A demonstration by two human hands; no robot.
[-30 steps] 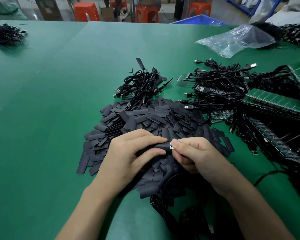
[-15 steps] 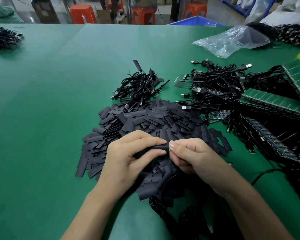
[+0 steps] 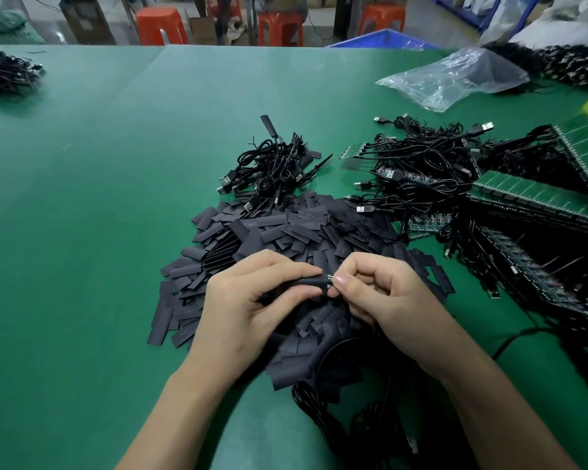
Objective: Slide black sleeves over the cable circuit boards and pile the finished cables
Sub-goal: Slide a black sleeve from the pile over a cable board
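Observation:
My left hand [image 3: 252, 307] grips a black sleeve [image 3: 308, 283] between thumb and fingers, above a big heap of loose black sleeves [image 3: 286, 232]. My right hand [image 3: 384, 300] pinches the small green circuit board [image 3: 329, 279] at the sleeve's right end; only the board's tip shows. Its black cable [image 3: 316, 378] runs down toward me. Behind the heap lies a small pile of sleeved cables [image 3: 272, 164]. To the right sits a tangle of USB cables with bare boards [image 3: 421, 171].
Green panels of circuit boards [image 3: 537, 198] and more cables fill the right side of the green table [image 3: 99, 215]. A clear plastic bag [image 3: 455, 78] lies at the back right, another cable pile [image 3: 4, 74] at the far left. Orange stools [image 3: 162, 27] stand beyond the table.
Both hands stay together over the sleeve heap; the sleeve has worked a little further onto the board. The view has shifted slightly.

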